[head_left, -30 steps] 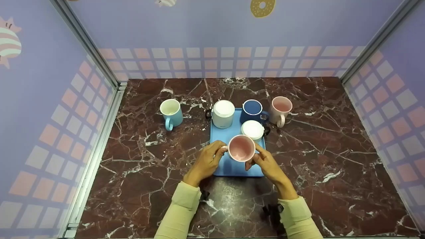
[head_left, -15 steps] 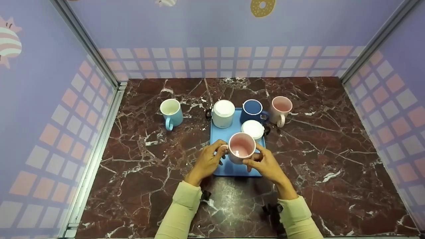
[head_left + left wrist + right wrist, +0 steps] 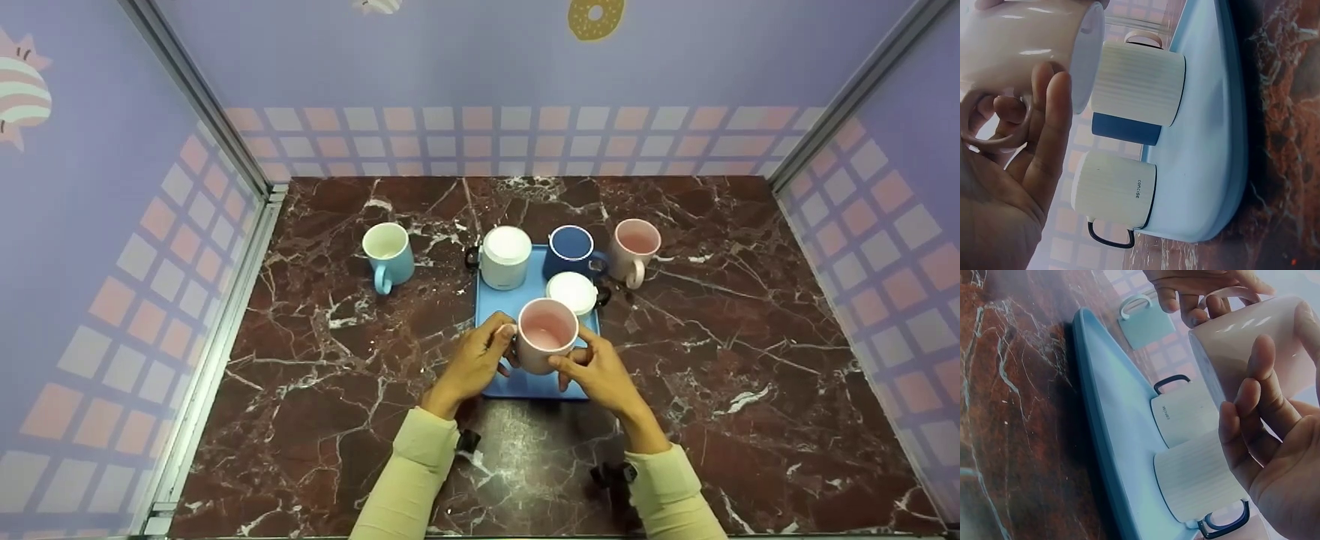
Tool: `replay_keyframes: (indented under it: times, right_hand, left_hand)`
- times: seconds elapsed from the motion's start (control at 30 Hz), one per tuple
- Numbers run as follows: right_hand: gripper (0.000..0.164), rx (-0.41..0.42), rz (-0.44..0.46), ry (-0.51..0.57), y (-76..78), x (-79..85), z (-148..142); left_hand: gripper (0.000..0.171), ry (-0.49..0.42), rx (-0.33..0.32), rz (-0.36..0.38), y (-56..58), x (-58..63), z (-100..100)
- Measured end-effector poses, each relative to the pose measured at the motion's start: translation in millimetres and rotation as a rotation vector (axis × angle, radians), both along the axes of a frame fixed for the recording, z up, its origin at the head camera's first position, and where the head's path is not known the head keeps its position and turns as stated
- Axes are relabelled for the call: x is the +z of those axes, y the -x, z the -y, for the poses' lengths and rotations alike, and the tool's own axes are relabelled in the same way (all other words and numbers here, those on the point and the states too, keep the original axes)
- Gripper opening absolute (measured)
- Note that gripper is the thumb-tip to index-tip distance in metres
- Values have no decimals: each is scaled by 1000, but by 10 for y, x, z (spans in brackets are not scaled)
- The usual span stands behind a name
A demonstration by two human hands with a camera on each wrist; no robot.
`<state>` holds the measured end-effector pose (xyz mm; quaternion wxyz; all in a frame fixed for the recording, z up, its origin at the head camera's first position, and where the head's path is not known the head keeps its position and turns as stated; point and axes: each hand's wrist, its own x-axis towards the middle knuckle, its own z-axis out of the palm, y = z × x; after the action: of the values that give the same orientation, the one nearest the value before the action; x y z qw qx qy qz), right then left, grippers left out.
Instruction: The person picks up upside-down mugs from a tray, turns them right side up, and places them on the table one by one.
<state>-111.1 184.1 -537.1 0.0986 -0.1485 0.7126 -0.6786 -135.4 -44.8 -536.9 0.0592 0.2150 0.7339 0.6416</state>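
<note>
Both hands hold a pale pink mug (image 3: pixel 537 360) over the front part of a blue tray (image 3: pixel 497 304), its pink inside facing up toward the head camera. My left hand (image 3: pixel 471 361) grips its handle; in the left wrist view, fingers (image 3: pixel 1053 112) pass through and beside the loop. My right hand (image 3: pixel 602 373) holds the opposite side of the body, thumb on the near face. Below in the right wrist view, the mug's base is clear of the tray. Just behind it on the tray stands a ribbed white mug (image 3: pixel 1199 478) with a black handle and closed white top.
Another white mug (image 3: pixel 504 262) with a black handle stands at the tray's back left, a dark blue mug (image 3: pixel 562 264) at its back right. Off the tray are a light blue mug (image 3: pixel 396 266) to the left and a second pink mug (image 3: pixel 622 262) to the right.
The held pink mug has tilted, so more of its outer near side shows and its rim sits slightly farther back. My right thumb has come onto its near face.
</note>
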Motion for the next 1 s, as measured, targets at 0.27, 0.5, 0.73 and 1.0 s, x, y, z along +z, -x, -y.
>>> replay_keyframes:
  times: [0.27,0.5,0.73,1.0]
  right_hand:
    - [63,-2,-8,10,-11,-29,-7]
    - [64,19,-30,24,-8,-66,-23]
    - [63,26,-36,15,-15,-61,-36]
    - [66,2,-35,26,-14,-54,-51]
  left_hand:
    - [26,-18,-16,38,-64,162,-13]
    - [26,-87,-21,18,-108,243,-14]
    - [30,-115,-24,19,-114,223,-21]
    - [30,-113,-28,18,-110,213,-13]
